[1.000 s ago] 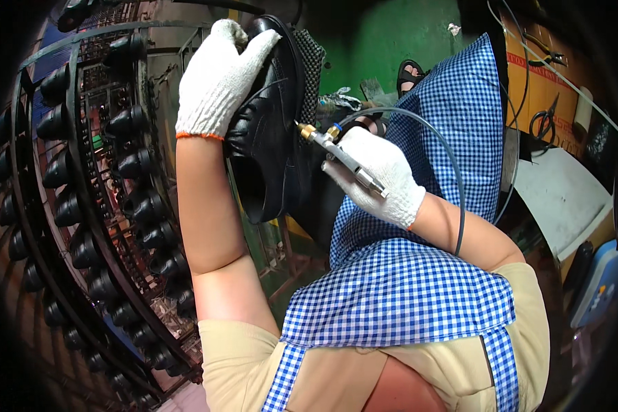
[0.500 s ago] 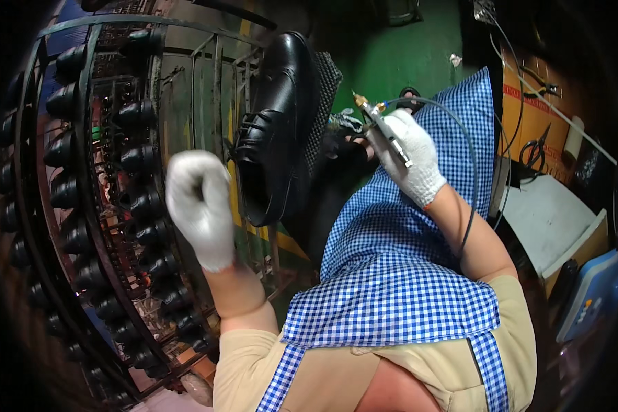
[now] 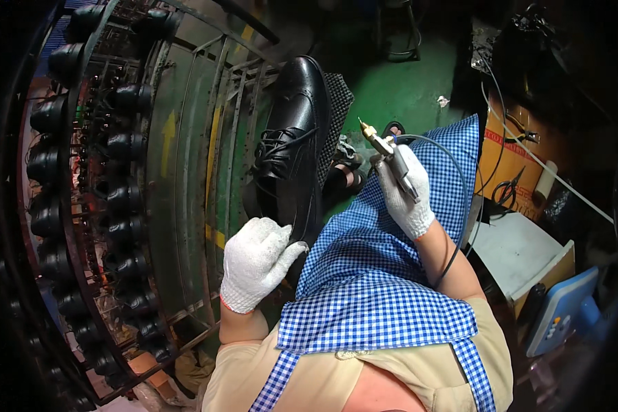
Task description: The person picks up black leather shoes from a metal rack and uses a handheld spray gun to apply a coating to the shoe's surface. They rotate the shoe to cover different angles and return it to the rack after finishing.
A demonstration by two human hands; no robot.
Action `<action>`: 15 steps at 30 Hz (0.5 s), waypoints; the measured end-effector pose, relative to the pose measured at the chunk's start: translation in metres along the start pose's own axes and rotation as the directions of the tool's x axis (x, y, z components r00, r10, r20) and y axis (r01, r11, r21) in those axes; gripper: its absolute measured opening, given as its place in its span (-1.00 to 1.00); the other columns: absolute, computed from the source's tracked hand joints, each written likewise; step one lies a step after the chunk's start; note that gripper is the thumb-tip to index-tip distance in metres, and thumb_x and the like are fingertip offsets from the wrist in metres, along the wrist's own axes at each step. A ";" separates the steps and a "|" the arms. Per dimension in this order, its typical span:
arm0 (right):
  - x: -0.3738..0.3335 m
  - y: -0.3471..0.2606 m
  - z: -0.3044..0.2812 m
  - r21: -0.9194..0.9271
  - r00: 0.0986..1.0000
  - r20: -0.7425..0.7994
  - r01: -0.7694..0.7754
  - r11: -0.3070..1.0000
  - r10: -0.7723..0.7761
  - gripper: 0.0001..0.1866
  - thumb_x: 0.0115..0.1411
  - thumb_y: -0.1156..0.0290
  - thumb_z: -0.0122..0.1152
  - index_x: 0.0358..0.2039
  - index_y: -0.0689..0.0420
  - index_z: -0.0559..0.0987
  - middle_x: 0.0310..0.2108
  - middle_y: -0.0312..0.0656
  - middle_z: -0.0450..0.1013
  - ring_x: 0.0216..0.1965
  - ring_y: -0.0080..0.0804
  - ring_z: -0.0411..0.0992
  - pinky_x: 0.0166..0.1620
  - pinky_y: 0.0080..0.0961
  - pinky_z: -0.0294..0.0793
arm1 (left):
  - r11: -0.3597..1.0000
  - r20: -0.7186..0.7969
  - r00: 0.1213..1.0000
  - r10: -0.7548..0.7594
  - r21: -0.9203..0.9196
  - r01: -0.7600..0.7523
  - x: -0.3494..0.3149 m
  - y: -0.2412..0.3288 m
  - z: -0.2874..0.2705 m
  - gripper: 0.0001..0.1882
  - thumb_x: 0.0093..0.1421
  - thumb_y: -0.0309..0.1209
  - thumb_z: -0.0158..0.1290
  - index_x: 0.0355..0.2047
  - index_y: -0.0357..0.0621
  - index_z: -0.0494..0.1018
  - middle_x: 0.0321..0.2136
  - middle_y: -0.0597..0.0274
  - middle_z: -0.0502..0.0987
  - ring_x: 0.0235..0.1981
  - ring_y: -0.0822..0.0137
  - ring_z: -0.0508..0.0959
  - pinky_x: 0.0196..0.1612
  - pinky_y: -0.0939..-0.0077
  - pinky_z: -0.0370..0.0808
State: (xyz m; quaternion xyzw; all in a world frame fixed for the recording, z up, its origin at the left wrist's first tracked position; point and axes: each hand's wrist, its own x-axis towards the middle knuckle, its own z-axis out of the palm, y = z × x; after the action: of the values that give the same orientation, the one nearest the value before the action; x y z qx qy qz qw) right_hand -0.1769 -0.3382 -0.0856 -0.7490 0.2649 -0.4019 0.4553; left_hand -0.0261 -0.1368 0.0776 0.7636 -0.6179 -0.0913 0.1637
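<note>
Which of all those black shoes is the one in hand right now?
The glossy black lace-up brogue shoe standing toe-up on the knee, its heel end touched by the white-gloved left hand. The other black shoes sit on the curved metal rack, untouched.

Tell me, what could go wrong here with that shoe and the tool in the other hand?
The black shoe stands propped against the knee, and the gloved left hand touches only its heel end, so it might tip over. The right hand holds a pen-like tool whose brass tip points toward the shoe and could mark the leather. The tool's hose loops over the checked apron and could snag the arm.
</note>
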 end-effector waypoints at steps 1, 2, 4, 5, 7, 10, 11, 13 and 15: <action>0.004 -0.001 -0.002 0.044 1.000 -0.015 0.011 0.999 -0.010 -0.91 0.23 0.56 0.31 -0.25 0.20 0.60 -0.40 -0.09 0.45 -0.39 -0.11 0.50 -0.32 -0.27 0.49 | 1.000 0.005 1.000 -0.002 -0.001 0.002 0.001 0.001 0.000 -0.73 0.05 -0.41 0.38 -0.25 -0.25 0.65 -0.49 0.07 0.51 -0.44 0.01 0.52 -0.37 0.18 0.43; 0.008 -0.005 -0.004 -0.019 0.998 -0.007 0.067 0.998 -0.067 -0.92 0.24 0.56 0.32 -0.27 0.22 0.60 -0.39 -0.08 0.46 -0.39 -0.11 0.50 -0.32 -0.29 0.49 | 1.000 0.009 1.000 -0.005 -0.003 0.005 0.002 0.003 0.000 -0.73 0.05 -0.41 0.38 -0.26 -0.25 0.64 -0.50 0.07 0.51 -0.44 0.01 0.52 -0.37 0.17 0.43; 0.014 -0.003 0.006 0.091 0.997 -0.022 0.070 0.993 -0.069 -0.90 0.24 0.54 0.33 -0.25 0.22 0.59 -0.39 -0.06 0.44 -0.39 -0.07 0.48 -0.31 -0.27 0.47 | 1.000 0.005 1.000 -0.005 -0.014 0.005 0.002 0.003 0.001 -0.73 0.04 -0.41 0.39 -0.27 -0.25 0.64 -0.50 0.08 0.50 -0.44 0.02 0.51 -0.37 0.17 0.43; 0.017 -0.002 0.009 0.097 0.996 -0.021 0.086 0.992 -0.084 -0.89 0.24 0.53 0.34 -0.24 0.22 0.59 -0.39 -0.05 0.43 -0.39 -0.06 0.47 -0.31 -0.26 0.47 | 1.000 -0.004 1.000 -0.003 -0.025 0.003 0.002 0.003 0.003 -0.74 0.04 -0.41 0.39 -0.27 -0.26 0.64 -0.50 0.08 0.50 -0.45 0.02 0.51 -0.37 0.17 0.42; 0.022 -0.002 0.013 0.060 0.997 -0.001 0.083 0.995 -0.083 -0.88 0.24 0.51 0.33 -0.23 0.22 0.59 -0.39 -0.05 0.43 -0.39 -0.05 0.47 -0.31 -0.26 0.47 | 0.999 -0.008 1.000 -0.008 -0.035 0.007 0.002 0.002 0.004 -0.74 0.04 -0.41 0.39 -0.28 -0.26 0.64 -0.51 0.08 0.50 -0.45 0.02 0.51 -0.37 0.17 0.42; 0.026 0.004 0.018 0.057 0.994 0.006 0.105 0.993 -0.105 -0.86 0.25 0.50 0.33 -0.21 0.22 0.58 -0.38 -0.05 0.44 -0.38 -0.05 0.48 -0.31 -0.25 0.48 | 0.999 0.001 1.000 -0.026 -0.038 0.026 0.001 0.002 0.004 -0.75 0.04 -0.42 0.38 -0.28 -0.26 0.64 -0.52 0.09 0.50 -0.45 0.03 0.51 -0.36 0.18 0.42; 0.025 0.006 0.019 0.064 0.993 0.004 0.116 0.991 -0.116 -0.86 0.25 0.50 0.33 -0.20 0.22 0.58 -0.38 -0.05 0.44 -0.37 -0.05 0.48 -0.31 -0.25 0.48 | 0.999 0.001 1.000 -0.030 -0.042 0.030 0.000 0.002 0.004 -0.75 0.04 -0.42 0.38 -0.28 -0.25 0.64 -0.52 0.09 0.50 -0.45 0.03 0.51 -0.36 0.18 0.42; 0.023 0.008 0.023 0.105 0.994 0.007 0.106 0.989 -0.107 -0.85 0.23 0.50 0.34 -0.21 0.22 0.58 -0.38 -0.05 0.44 -0.37 -0.04 0.48 -0.31 -0.24 0.49 | 0.998 0.004 0.999 -0.037 -0.048 0.037 0.000 0.002 0.004 -0.76 0.04 -0.43 0.38 -0.28 -0.25 0.65 -0.52 0.09 0.50 -0.45 0.03 0.51 -0.36 0.18 0.42; 0.023 0.008 0.024 0.106 0.993 0.013 0.115 0.988 -0.117 -0.85 0.21 0.51 0.35 -0.22 0.22 0.58 -0.38 -0.05 0.44 -0.37 -0.04 0.48 -0.31 -0.24 0.50 | 0.998 0.010 0.999 -0.043 -0.053 0.044 0.001 0.002 0.003 -0.76 0.04 -0.44 0.38 -0.28 -0.26 0.65 -0.52 0.09 0.51 -0.45 0.04 0.51 -0.35 0.18 0.42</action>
State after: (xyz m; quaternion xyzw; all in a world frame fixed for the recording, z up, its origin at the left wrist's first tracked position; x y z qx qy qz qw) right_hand -0.1448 -0.3482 -0.0910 -0.7421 0.1950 -0.4337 0.4724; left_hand -0.0290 -0.1387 0.0757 0.7718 -0.5993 -0.1146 0.1790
